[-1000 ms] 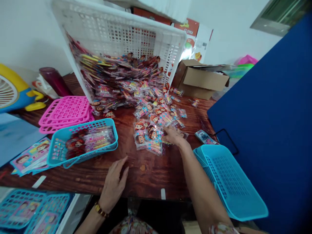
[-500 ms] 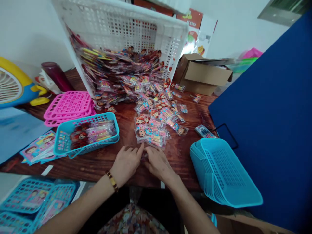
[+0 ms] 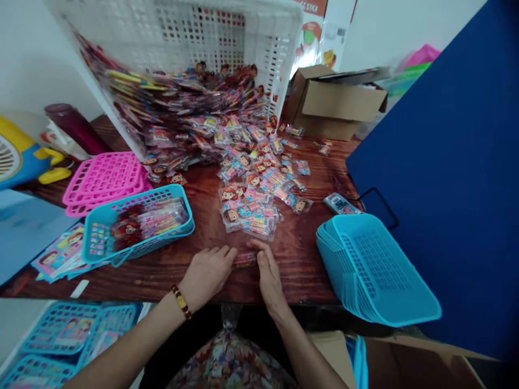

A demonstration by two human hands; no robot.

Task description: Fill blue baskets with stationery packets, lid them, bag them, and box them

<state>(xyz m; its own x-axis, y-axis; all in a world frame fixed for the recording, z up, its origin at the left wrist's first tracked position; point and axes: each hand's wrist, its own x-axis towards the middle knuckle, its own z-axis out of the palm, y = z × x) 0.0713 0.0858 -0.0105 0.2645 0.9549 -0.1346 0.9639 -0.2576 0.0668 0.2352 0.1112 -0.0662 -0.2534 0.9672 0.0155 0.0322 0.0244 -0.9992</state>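
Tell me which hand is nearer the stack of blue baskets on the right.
Right. The right hand rests on the table left of the blue basket stack, apart from it; the left hand lies farther left, beyond it.

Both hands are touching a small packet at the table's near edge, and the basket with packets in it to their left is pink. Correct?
Not quite. The head view shows the basket holding packets is blue; the pink baskets sit stacked behind it. The left hand and right hand do touch the small packet.

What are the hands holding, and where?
A small packet, by its ends: left hand at one end, right hand at the other.
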